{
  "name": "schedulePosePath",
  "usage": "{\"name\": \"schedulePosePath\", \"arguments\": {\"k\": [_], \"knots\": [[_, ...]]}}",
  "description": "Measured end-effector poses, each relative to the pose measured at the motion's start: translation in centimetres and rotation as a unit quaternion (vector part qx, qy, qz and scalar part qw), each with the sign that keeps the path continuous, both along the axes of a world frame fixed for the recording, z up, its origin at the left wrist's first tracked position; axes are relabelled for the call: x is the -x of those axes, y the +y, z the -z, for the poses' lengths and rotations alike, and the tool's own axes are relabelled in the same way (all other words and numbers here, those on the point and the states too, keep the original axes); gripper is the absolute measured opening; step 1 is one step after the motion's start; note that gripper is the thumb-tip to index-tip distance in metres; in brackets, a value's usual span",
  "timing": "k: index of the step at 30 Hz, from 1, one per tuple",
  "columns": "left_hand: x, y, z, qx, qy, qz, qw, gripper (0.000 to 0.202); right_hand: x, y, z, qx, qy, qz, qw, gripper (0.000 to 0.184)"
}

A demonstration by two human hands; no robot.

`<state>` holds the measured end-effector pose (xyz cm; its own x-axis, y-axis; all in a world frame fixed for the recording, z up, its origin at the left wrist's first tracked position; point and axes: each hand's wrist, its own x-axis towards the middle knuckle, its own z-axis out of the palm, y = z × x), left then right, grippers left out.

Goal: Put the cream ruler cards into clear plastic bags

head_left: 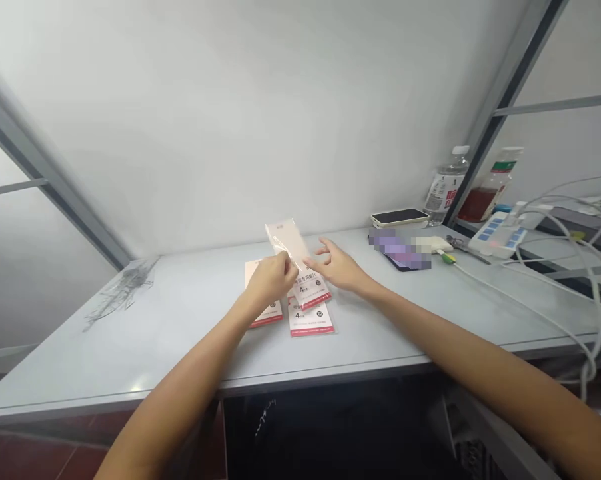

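Over the desk, my left hand (275,277) is closed, pinching the left edge of a pale pink ruler-set packet (286,237) in clear plastic. The packet lies slanted, with a red strip and a printed 4 at its lower end. My right hand (335,265) is open at the packet's right side, its thumb at the edge and its other fingers apart. Beneath, a second like packet (311,325) lies flat towards the front. A third packet (266,319) is at the left, partly hidden by my left hand.
On the right of the white desk (190,333) are a phone (400,218), a purple item (400,248) partly pixelated, a clear bottle (445,187), a bottle of dark red liquid (490,190) and a pill organizer (500,233). White cables (525,293) run over the front edge. Dark scribbles mark the left side.
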<state>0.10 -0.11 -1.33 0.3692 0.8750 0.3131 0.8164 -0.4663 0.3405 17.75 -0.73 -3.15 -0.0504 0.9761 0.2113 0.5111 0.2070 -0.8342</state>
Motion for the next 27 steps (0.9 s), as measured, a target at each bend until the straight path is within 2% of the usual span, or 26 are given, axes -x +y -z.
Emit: {"name": "schedulePosePath", "arguments": {"k": [3,6,7,10,12,18,27], "knots": [[-0.2,-0.4,0.0,-0.036,-0.06,0.035,0.997,0.016,0.0,0.0,0.0,0.05,0.08,-0.012,0.995,0.087],[-0.3,-0.5,0.0,-0.037,-0.074,0.066,0.994,0.015,-0.3,-0.1,-0.5,0.031,0.103,0.033,0.994,0.079],[-0.3,-0.5,-0.1,-0.028,-0.076,0.082,0.993,0.015,-0.4,-0.2,-0.7,0.037,0.123,0.014,0.992,0.072],[-0.2,-0.6,-0.2,0.004,-0.09,0.135,0.987,0.016,-0.7,-0.5,-1.5,0.103,0.207,-0.11,0.967,0.046],[-0.2,-0.7,-0.2,0.003,-0.091,0.143,0.986,0.018,-0.8,-0.6,-1.8,0.134,0.234,-0.145,0.952,0.037],[-0.5,-0.8,0.0,-0.034,-0.061,0.062,0.996,0.031,0.0,-1.0,-1.6,0.096,0.195,-0.11,0.97,0.029],[0.0,-1.0,-0.7,0.055,-0.054,0.104,0.992,0.028,0.3,-1.4,-1.4,0.031,0.111,-0.063,0.991,0.02]]}}
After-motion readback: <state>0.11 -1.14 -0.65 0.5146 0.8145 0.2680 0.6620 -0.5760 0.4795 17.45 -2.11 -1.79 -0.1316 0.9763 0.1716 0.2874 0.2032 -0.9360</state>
